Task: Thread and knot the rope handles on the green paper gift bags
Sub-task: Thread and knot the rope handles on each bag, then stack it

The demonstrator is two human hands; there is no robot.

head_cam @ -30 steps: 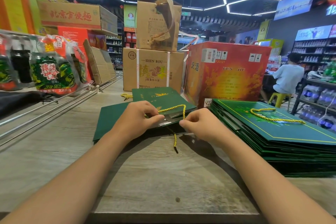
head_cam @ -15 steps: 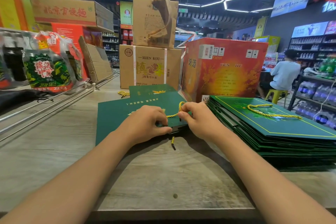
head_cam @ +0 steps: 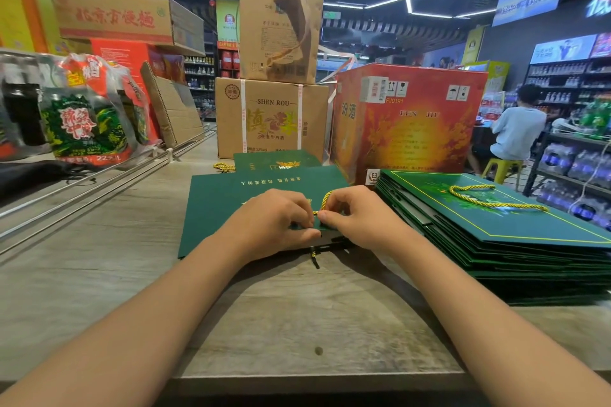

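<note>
Both hands meet at the near edge of a flat green gift bag (head_cam: 231,205) on the tabletop (head_cam: 99,274): the left hand (head_cam: 274,221) and right hand (head_cam: 358,218) pinch its yellow rope handle (head_cam: 325,200). A stack of finished bags (head_cam: 496,241) lies just right; bare wood stretches left.

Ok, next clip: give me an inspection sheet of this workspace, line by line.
Surface: grey wood-grain counter, bare along the near edge.
Job's things: flat green bag under both hands; yellow rope looping up between them, its dark tip hanging past the bag's near edge; stack of green bags to the right, with a rope handle on the top one.
Clutter: cardboard boxes, red carton, wrapped drinks pack.
Grippers: left hand and right hand pinch the rope.
Cables: nothing seen.
Surroundings: shop shelves, seated person behind.
</note>
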